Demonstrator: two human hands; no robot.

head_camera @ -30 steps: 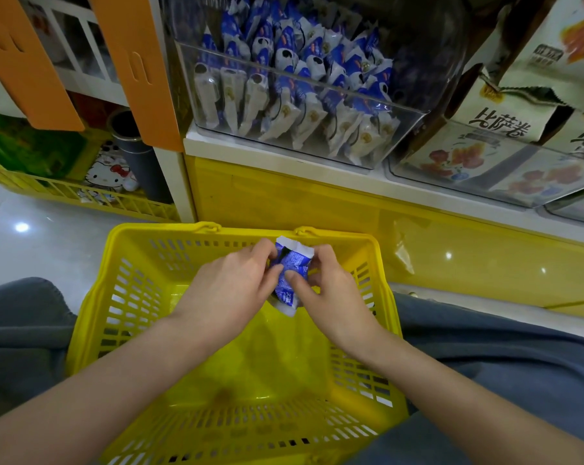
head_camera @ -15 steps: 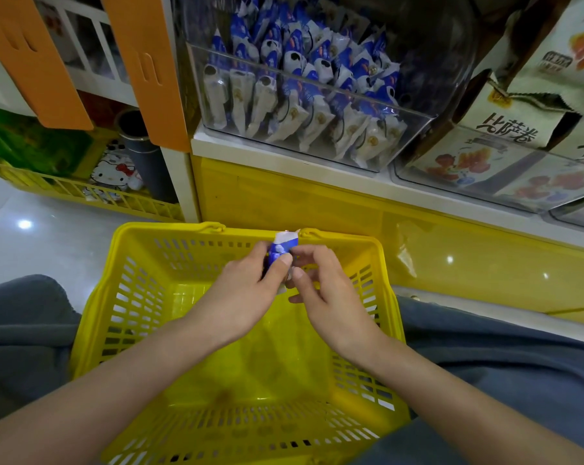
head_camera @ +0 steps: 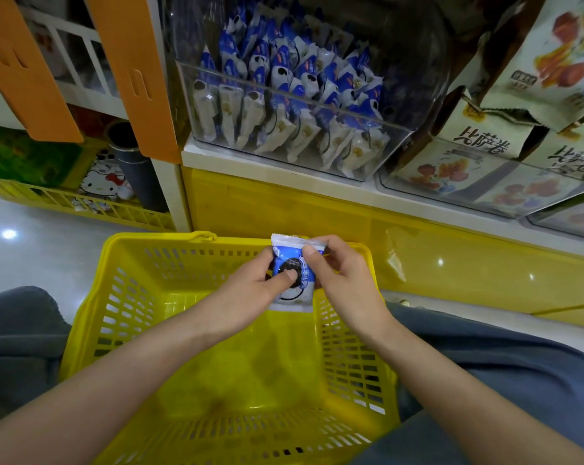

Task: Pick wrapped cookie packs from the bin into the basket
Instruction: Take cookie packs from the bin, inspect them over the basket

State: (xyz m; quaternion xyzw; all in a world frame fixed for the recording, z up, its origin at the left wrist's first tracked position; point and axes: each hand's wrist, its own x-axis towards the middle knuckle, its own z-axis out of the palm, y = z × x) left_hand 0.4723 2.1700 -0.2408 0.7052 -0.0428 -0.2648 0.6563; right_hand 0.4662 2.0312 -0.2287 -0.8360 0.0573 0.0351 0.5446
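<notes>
The shelf unit (head_camera: 284,203) stands in front of the person, yellow below and white on top. On it sits the clear bin (head_camera: 317,129), full of blue and white cookie packs standing in rows. Below, between the person's knees, is the yellow basket (head_camera: 92,317) (its bottom is bare, as far as I can see). Both hands are above the far part of the basket. The left hand (head_camera: 247,297) holds the cookie pack (head_camera: 292,283) from the left side, with the thumb pressed on the front of the wrapper and the other fingers behind it. The right hand (head_camera: 344,280) pinches the upper right corner of the pack between thumb and fingers. The pack is upright between the two hands, above the basket and not touching it.
</notes>
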